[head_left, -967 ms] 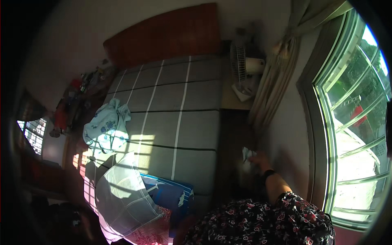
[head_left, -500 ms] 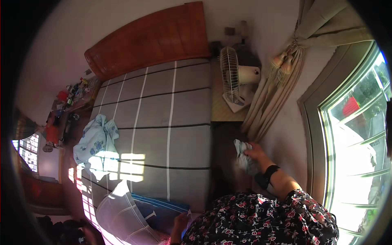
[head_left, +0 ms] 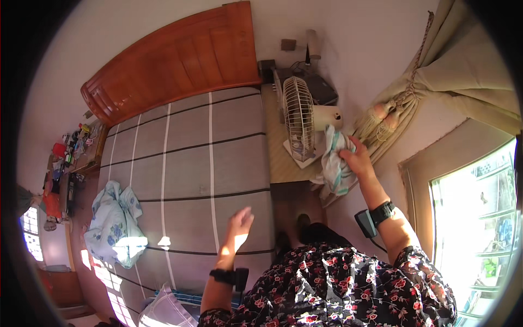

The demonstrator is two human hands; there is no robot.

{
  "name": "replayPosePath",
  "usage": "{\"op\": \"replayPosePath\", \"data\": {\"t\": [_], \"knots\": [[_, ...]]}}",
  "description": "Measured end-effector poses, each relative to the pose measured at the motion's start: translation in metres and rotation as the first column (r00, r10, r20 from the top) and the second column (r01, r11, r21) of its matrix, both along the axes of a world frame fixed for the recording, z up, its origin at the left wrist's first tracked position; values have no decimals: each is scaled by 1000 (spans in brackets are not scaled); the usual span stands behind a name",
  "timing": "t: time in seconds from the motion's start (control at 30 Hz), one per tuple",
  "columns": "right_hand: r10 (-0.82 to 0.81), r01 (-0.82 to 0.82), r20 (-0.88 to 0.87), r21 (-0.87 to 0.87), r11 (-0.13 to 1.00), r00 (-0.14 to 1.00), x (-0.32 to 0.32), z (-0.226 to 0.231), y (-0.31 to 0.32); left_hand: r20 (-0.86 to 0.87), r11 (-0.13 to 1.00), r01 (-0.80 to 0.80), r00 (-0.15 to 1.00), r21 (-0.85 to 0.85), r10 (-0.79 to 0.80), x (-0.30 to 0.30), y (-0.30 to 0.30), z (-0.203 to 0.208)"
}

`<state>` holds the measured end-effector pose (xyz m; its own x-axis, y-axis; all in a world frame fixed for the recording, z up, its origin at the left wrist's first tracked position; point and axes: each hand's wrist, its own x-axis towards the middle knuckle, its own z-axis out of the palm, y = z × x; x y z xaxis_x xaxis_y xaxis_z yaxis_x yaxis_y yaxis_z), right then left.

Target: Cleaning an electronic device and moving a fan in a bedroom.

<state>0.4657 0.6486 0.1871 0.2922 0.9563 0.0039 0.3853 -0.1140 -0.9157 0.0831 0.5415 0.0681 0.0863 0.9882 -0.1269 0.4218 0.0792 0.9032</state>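
Observation:
A white cloth [head_left: 336, 163] with teal stripes hangs crumpled from my right hand [head_left: 357, 158], whose fingers are closed on it. The cloth is beside the white electric fan [head_left: 300, 120] and in front of the tied curtain. My left hand [head_left: 239, 224] is over the right part of the bed [head_left: 188, 180] with nothing in it, its fingers loosely bent and slightly blurred. Grey fabric with white and black lines covers the bed. A light blue flowered cloth [head_left: 113, 220] lies bunched on the bed's left side.
The fan stands on a wooden bedside table [head_left: 275, 163] with dark items behind it. A tall wooden headboard [head_left: 180, 60] closes the bed's far end. On the right are a beige curtain [head_left: 468, 82] and a bright window [head_left: 479, 234]. A cluttered desk [head_left: 90, 155] stands far left.
My right hand has lifted the cloth up and forward, closer to the fan. My left hand has come forward from the near edge to over the bed. The view has shifted.

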Motion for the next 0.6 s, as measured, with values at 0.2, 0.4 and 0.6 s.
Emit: {"op": "replayPosePath", "data": {"t": [0.2, 0.4, 0.6], "knots": [[-152, 40, 394, 279, 960, 907, 25, 18, 118, 36, 895, 131, 986, 427, -162, 117, 190, 98], [111, -177, 858, -24, 984, 501, -1, -12, 146, -45, 915, 54, 998, 400, -40, 183, 266, 96], [179, -336, 888, -30, 941, 423, -5, -19, 135, 89, 958, 9, 995, 287, -36, 206, 276, 87]]}}
